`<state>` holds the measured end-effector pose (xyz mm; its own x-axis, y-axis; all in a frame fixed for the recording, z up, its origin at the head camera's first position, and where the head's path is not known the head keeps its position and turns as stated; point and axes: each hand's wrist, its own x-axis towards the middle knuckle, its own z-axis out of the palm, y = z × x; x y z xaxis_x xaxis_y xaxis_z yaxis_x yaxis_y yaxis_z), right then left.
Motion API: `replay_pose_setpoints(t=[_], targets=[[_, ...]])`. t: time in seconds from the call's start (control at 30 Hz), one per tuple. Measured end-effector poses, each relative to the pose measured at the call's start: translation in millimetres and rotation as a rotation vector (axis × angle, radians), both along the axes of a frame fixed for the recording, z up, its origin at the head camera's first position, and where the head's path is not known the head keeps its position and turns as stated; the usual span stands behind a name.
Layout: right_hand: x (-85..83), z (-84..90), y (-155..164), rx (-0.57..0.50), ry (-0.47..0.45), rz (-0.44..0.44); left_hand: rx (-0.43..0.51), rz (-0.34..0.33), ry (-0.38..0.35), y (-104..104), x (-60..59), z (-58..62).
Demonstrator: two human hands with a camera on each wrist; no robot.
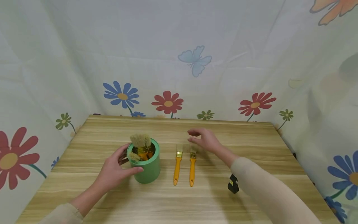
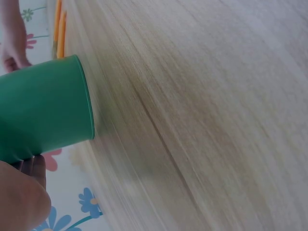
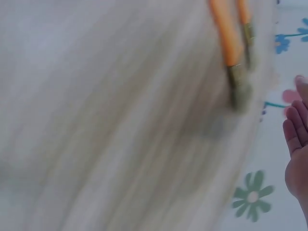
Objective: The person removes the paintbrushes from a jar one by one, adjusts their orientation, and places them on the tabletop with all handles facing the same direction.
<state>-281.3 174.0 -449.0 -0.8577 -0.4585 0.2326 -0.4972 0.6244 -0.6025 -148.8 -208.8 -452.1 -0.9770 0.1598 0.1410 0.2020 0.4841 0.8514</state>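
Observation:
A green can stands upright on the table, left of the middle. Several paintbrushes are in it, bristles up over the rim. My left hand grips the can from the left, thumb across its near side and fingers behind; the left wrist view shows fingertips against the green wall. Two paintbrushes with orange handles, a left one and a right one, lie side by side to the can's right, bristles away from me. My right hand, fingers relaxed and holding nothing, hovers just beyond the right brush's bristles.
A small black object shows beside the right sleeve. The wood-grain table ends at a back edge against a white curtain with printed flowers, which also hangs along both sides.

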Motion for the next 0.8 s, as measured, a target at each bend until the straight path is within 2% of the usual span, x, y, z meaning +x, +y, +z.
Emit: replay_pose_setpoints(t=[0.43, 0.6, 0.8], targets=[[19.0, 60.2, -37.4, -0.082, 0.02, 0.131, 0.001, 0.0, 0.004, -0.7, -0.2, 0.4], [25.1, 74.8, -52.6, -0.101, -0.006, 0.189, 0.0, 0.0, -0.004, -0.6, -0.1, 1.0], [30.3, 84.2, -72.0, -0.098, -0.027, 0.258, -0.004, 0.006, -0.01, 0.0, 0.5, 2.6]])
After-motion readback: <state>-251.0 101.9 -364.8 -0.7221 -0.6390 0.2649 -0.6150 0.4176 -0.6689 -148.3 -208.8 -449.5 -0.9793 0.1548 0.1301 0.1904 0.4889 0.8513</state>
